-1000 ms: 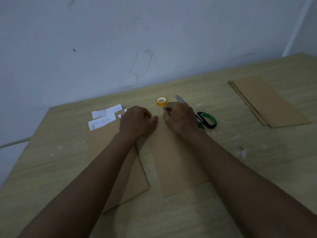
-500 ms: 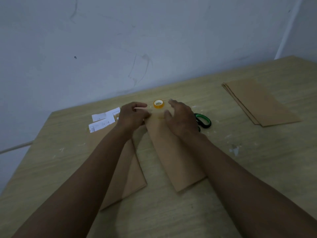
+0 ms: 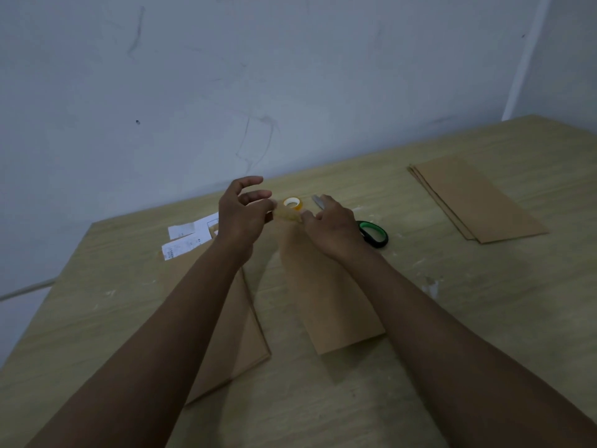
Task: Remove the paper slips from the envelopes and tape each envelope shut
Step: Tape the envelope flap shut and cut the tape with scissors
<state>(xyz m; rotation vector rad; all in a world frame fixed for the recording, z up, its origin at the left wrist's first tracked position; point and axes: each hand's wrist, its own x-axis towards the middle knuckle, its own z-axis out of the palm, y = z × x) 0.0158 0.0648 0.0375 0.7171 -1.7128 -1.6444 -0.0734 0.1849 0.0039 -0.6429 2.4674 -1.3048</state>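
A brown envelope (image 3: 326,286) lies lengthwise on the table in front of me. Over its far end a short strip of clear tape (image 3: 287,215) is stretched between my hands. My left hand (image 3: 240,215) is lifted off the table and pinches the strip's left end, its other fingers spread. My right hand (image 3: 336,226) pinches the right end, low over the envelope's top edge. The yellow tape roll (image 3: 292,203) sits just behind the strip. White paper slips (image 3: 185,239) lie to the left.
A stack of brown envelopes (image 3: 239,321) lies under my left forearm. Another stack of envelopes (image 3: 475,202) sits at the far right. Green-handled scissors (image 3: 374,234) rest right of my right hand. The wall stands close behind the table's far edge.
My left hand has risen off the envelope and opened its upper fingers. A tape strip now spans between both hands over the envelope's far end. The view has shifted slightly.
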